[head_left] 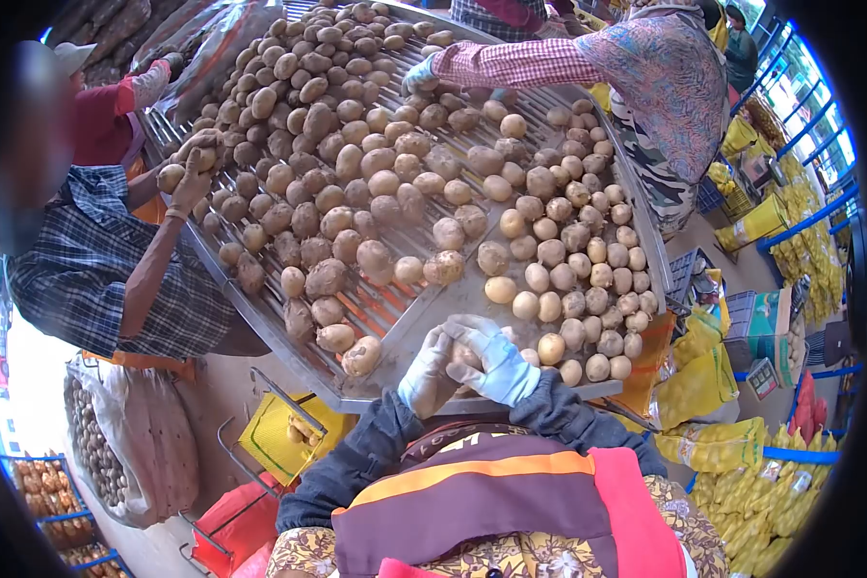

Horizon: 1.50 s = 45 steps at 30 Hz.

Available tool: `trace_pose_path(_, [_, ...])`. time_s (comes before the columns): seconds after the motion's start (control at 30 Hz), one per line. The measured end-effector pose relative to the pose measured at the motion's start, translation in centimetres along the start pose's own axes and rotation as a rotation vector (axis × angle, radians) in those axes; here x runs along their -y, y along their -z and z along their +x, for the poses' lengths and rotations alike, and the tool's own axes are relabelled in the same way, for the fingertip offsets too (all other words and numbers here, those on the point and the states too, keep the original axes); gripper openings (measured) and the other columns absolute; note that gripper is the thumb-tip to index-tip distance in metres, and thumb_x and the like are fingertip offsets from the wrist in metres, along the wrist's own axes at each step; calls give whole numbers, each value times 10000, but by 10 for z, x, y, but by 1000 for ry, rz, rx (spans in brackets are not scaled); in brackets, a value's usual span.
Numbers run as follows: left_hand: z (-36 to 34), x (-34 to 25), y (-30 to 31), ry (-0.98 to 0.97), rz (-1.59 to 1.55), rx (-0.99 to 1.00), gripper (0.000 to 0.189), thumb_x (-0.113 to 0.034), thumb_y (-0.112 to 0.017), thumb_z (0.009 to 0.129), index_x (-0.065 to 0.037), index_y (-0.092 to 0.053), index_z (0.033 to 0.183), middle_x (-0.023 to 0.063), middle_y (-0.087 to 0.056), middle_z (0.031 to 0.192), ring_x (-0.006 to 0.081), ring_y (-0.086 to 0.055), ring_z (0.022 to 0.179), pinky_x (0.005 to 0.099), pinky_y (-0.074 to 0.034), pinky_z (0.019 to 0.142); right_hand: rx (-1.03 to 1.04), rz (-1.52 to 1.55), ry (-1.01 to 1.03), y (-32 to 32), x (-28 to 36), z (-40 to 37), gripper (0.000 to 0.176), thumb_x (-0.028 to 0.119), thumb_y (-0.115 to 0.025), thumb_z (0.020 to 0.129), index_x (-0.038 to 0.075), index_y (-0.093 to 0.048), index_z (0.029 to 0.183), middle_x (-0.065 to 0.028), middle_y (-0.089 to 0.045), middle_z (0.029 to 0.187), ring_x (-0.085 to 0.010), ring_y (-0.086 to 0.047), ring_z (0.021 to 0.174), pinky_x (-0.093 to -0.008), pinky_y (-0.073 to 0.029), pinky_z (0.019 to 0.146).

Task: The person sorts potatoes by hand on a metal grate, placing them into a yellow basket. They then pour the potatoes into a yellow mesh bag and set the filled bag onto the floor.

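- Left hand [427, 374], gloved: curled shut on a potato [465, 358], cupping it from the left.
- Right hand [496, 364], gloved: fingers folded over the same potato from the right; mostly hidden between the palms.
- Just left of grip: loose potato [361, 356] on sorting table [453, 301].
- Right of grip: small pale potatoes [588, 356], near.
- Well beyond grip, left: co-worker's hand [191, 173] holding potatoes.

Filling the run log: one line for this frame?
left hand: gloved, on small brown potato | right hand: gloved, same potato | place: near edge of slatted metal sorting table | nearby: loose potato pile
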<state>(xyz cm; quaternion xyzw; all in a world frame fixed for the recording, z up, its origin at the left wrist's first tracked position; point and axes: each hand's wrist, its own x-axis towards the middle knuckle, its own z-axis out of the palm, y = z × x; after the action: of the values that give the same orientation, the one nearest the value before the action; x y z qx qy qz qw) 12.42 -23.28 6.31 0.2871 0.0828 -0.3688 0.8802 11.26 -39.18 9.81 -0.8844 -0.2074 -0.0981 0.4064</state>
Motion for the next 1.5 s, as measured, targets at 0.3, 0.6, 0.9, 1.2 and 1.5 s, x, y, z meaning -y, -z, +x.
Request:
trace_pose_path(0.3, [-15, 0, -23, 170, 571, 280, 645, -244, -527, 988, -78, -190, 1512, 122, -235, 1541, 233, -311, 1388, 367, -279, 1135, -135, 1201, -790, 47, -58, -72, 379, 327, -635, 918, 26, -613, 1146, -64, -638, 1034, -148, -623, 928, -294, -520, 831])
trace_pose_path(0.6, [26, 50, 53, -76, 2070, 38, 933, -352, -760, 741, -40, -257, 1461, 257, -240, 1506, 427, -220, 1410, 502, -221, 1140, -617, -442, -1036, 176, -220, -291, 329, 297, -604, 906, 20, -603, 1084, -144, -631, 1034, -295, -605, 950, -415, -493, 837])
trace_pose_path(0.9, [67, 35, -3, -211, 1619, 451, 646, -211, -658, 878, -96, -360, 1440, 228, -322, 1477, 381, -341, 1369, 411, -345, 1101, 280, -704, -461, 43, -125, -114, 522, 463, -556, 865, 279, -518, 1352, -107, -337, 1508, -284, -275, 1409, -625, -136, 1114])
trace_pose_path(1.2, [109, -60, -11, -517, 2390, 4, 796, -346, -762, 728, -118, -414, 1408, 194, -353, 1474, 394, -285, 1390, 561, -151, 1147, -106, -618, -568, 124, -185, -78, 389, 466, -592, 861, 160, -659, 1092, -86, -581, 1157, -299, -512, 1132, -549, -300, 1044])
trace_pose_path(1.5, [167, 30, -16, -236, 2526, 584, 822, -341, -688, 756, -191, -310, 1471, 156, -263, 1538, 355, -189, 1447, 664, -55, 1114, 166, -642, -518, 123, -225, -75, 511, 535, -512, 885, 321, -524, 1349, -86, -321, 1522, -268, -233, 1433, -623, -127, 1112])
